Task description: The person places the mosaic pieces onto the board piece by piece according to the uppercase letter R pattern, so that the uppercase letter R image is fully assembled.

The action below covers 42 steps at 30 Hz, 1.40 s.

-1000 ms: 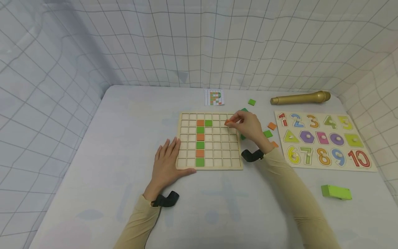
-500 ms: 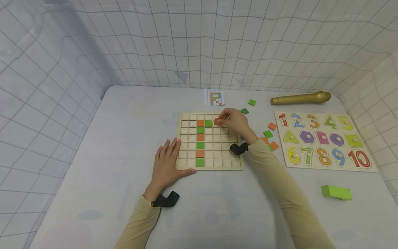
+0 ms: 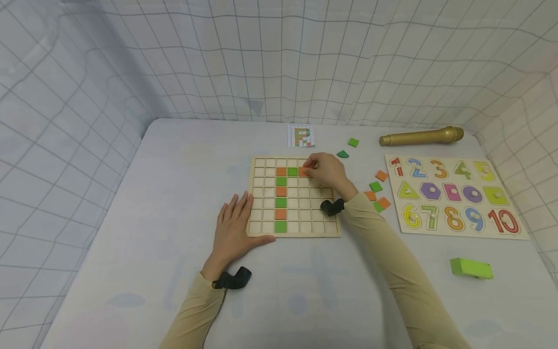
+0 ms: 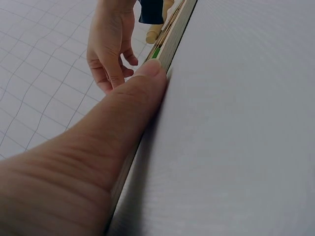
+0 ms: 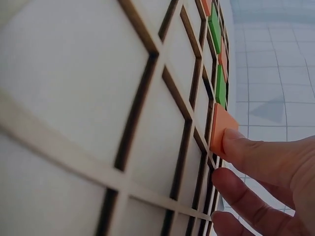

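Note:
A wooden grid board (image 3: pixel 305 213) lies on the table in the head view. A column of alternating orange and green square tiles (image 3: pixel 281 202) sits in its cells, with a green tile (image 3: pixel 292 172) right of the top orange one. My right hand (image 3: pixel 328 169) pinches an orange square tile (image 5: pixel 224 123) at the cell beside that green tile; the right wrist view shows the thumb on its face and the tile tilted against the cell's edges. My left hand (image 3: pixel 233 227) rests at the board's lower left corner, fingers spread along the left side and thumb along the front edge.
Loose orange and green tiles (image 3: pixel 376 186) lie right of the board, with a dark green rounded piece (image 3: pixel 343 154) behind. A printed pattern card (image 3: pixel 301 135) lies beyond the board. Farther right are a number-and-shape puzzle (image 3: pixel 453 194), a gold microphone (image 3: pixel 420 137) and a green block (image 3: pixel 471 268).
My right hand has moved left over the board with the orange tile and lowered it at the cell beside the green one. My left hand has stayed in place.

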Available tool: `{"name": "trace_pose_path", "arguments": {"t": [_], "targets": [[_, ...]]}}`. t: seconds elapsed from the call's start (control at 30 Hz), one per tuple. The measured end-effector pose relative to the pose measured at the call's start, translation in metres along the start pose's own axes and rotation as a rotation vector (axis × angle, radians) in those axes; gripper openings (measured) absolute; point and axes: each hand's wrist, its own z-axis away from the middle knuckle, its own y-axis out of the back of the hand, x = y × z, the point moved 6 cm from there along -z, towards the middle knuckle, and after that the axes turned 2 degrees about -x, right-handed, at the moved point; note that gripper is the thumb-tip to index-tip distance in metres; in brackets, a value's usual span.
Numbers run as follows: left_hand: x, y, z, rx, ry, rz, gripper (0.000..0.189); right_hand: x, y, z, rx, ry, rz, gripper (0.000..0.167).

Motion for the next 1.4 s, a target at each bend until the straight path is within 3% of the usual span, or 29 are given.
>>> {"name": "trace_pose_path", "arguments": {"t": [0.5,0.77,1.1,1.4], "targets": [[0.002,0.001,-0.001,-0.015,0.004,0.000,0.116,0.006,0.000,0.000,-0.011,-0.040,0.073,0.019],[0.002,0.002,-0.001,-0.006,0.002,0.004,0.116,0.004,0.000,0.002,0.007,0.054,0.010,0.019],[-0.001,-0.001,0.000,-0.008,0.001,-0.007,0.116,0.002,0.000,0.011,0.009,0.210,0.031,0.027],[0.000,-0.001,0.000,-0.007,0.003,-0.010,0.116,0.020,0.016,0.028,0.123,0.255,-0.152,0.029]]}}
